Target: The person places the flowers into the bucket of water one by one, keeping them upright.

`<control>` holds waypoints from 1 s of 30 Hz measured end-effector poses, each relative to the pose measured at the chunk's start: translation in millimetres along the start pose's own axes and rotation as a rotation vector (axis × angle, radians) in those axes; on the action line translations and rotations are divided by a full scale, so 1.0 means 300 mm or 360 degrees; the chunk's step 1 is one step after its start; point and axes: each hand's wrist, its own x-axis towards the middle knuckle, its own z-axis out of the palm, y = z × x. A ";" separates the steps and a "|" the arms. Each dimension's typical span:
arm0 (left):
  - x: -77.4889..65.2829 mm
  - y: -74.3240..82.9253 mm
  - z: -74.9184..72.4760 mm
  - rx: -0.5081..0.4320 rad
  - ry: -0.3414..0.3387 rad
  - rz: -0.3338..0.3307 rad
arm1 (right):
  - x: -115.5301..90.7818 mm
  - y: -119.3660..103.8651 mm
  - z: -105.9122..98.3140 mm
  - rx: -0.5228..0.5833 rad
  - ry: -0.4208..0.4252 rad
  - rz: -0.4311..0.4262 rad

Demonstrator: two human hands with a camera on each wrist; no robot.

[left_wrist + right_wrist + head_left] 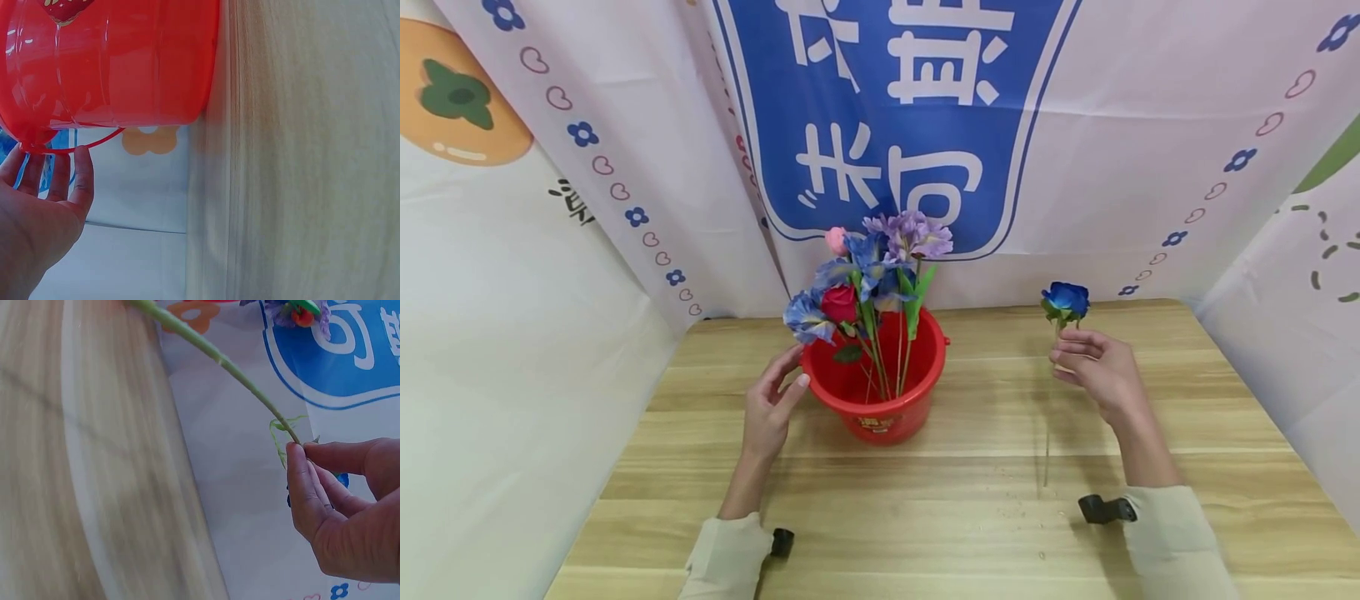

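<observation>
A red plastic bucket (895, 425) stands on the table with artificial flowers in it: blue irises (868, 262), a red rose (839, 303), a purple flower (917, 235) and a small pink bloom (836, 241). My left hand (767, 408) is at the bucket's left side. In the left wrist view its fairly straight fingers (83, 181) touch the thin red handle (103, 141) by the rim. Off to the right, my right hand (1101, 371) pinches a blue artificial rose (1066, 298) just below its bloom. The rose's long green stem (234, 372) hangs toward the table.
Beneath everything is a wood-grain table (985, 517), with tiny specks on it near the stem's lower end. A printed cloth (1097, 167) with a blue sign hangs close behind the bucket, and white cloths line both sides.
</observation>
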 end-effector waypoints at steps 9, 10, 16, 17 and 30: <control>0.002 0.006 0.003 -0.0007 -0.0003 0.0000 | 0.007 -0.063 0.056 0.0075 -0.0007 -0.0053; 0.002 0.006 0.003 -0.0009 -0.0003 0.0001 | 0.007 -0.073 0.063 0.0084 -0.0005 -0.0061; 0.000 0.004 0.001 -0.0006 -0.0004 0.0005 | 0.008 -0.125 0.106 0.0103 0.0000 -0.0132; -0.001 0.004 0.001 -0.0004 -0.0004 0.0006 | 0.008 -0.133 0.113 0.0106 0.0001 -0.0146; -0.005 0.003 0.002 0.0012 0.0001 0.0002 | 0.019 -0.247 0.203 0.0251 0.0026 -0.0260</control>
